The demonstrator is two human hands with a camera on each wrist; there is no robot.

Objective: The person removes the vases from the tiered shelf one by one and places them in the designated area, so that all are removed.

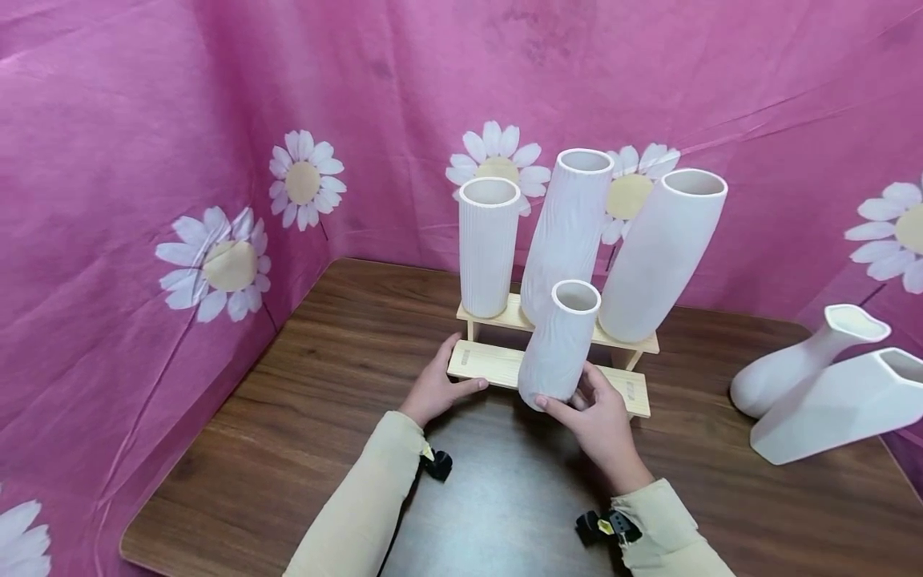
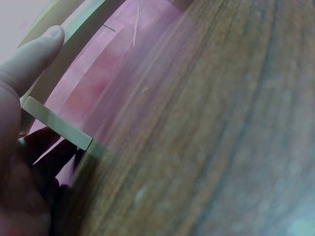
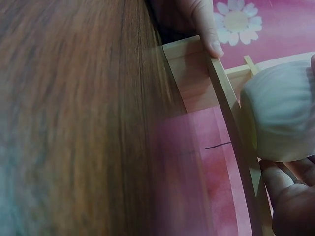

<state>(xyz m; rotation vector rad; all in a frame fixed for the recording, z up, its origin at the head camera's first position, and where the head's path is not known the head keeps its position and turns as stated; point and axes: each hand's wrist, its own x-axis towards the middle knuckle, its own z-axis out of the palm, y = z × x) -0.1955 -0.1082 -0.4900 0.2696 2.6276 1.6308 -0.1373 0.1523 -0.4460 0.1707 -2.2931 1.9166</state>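
Observation:
A two-step light wooden stand (image 1: 490, 362) bears three tall white vases on its upper step: a ribbed vase (image 1: 488, 248) at the left, a wavy-textured vase (image 1: 570, 232) in the middle and a smooth leaning vase (image 1: 659, 256) at the right. My right hand (image 1: 602, 421) grips a smaller white vase (image 1: 558, 349) low down, thumb in front and fingers behind. That vase tilts over the lower step, its base close to the board in the right wrist view (image 3: 280, 113). At the stand's left end, my left hand (image 1: 441, 385) holds the lower step, thumb along the front edge and fingers round the end.
On the right of the brown wooden table (image 1: 303, 449) are two more white vases, a narrow-necked one (image 1: 793, 361) and an angular one (image 1: 829, 413). A pink curtain with daisies (image 1: 404, 96) hangs behind and at the left.

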